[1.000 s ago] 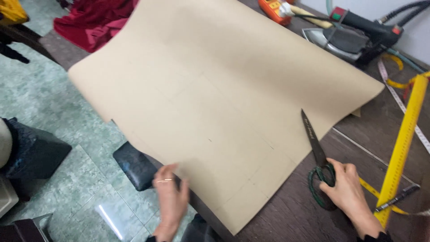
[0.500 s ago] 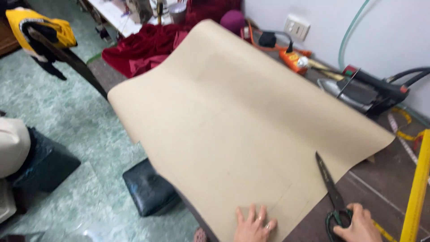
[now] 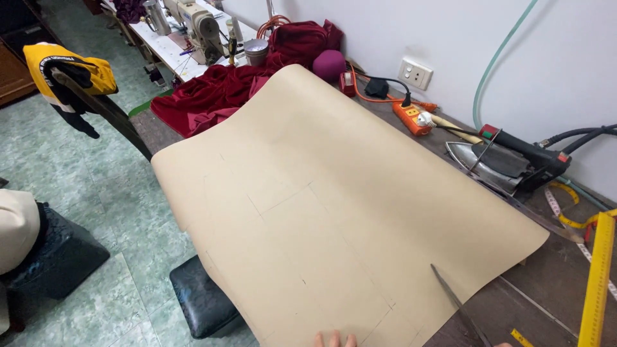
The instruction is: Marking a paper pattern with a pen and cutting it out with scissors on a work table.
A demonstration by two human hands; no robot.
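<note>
Resting flat on the near edge of one large tan sheet of paper [image 3: 334, 212], the left hand [image 3: 334, 338] shows only three or four fingertips at the bottom of the view; the fingers lie spread on the paper and grip nothing. The right hand [image 3: 502, 345] is almost wholly cut off at the bottom edge, so I cannot tell how its fingers are set. One pair of scissors [image 3: 457, 310] lies just above it, blades pointing up onto the paper's corner, handles out of view. The paper covers most of the dark worktop [image 3: 514, 308] and hangs over its left edge, above one black padded stool [image 3: 199, 297]. Faint pencil lines cross the sheet and are hard to follow. One yellow ruler [image 3: 598, 283] runs along the right side, cut off below. Beyond the paper sit one iron [image 3: 501, 164], one orange power strip [image 3: 411, 117] and a heap of dark red cloth [image 3: 218, 96]. One sewing machine [image 3: 196, 22] stands farthest back.
</note>
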